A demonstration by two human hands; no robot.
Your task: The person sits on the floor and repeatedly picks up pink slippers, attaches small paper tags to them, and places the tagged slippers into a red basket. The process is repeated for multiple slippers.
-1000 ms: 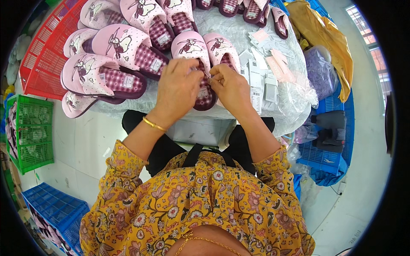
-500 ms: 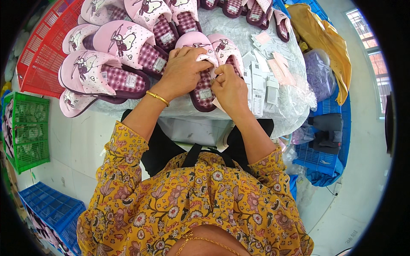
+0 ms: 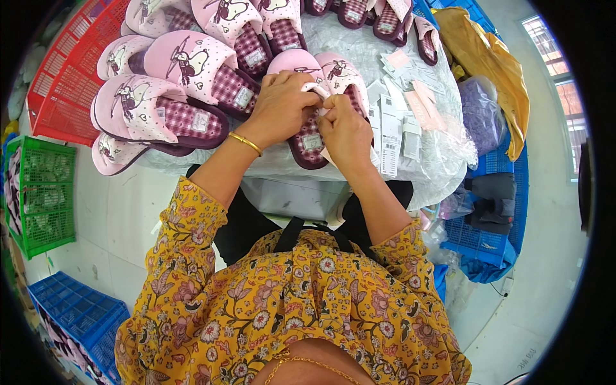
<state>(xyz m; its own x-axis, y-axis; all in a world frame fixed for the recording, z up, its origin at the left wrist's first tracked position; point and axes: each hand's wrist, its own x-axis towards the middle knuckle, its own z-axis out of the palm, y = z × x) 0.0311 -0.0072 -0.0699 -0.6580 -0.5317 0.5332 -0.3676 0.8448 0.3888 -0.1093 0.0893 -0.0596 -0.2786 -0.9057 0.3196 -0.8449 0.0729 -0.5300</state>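
The left hand is gripping the upper of a pink slipper lying beneath it, while the right hand is holding closed fingertips against its edge, paper tags lying just rightward.

It looked like a workshop: matching slippers and loose tags lay on a plastic-covered table. At left stood a green crate (mesh-sided).
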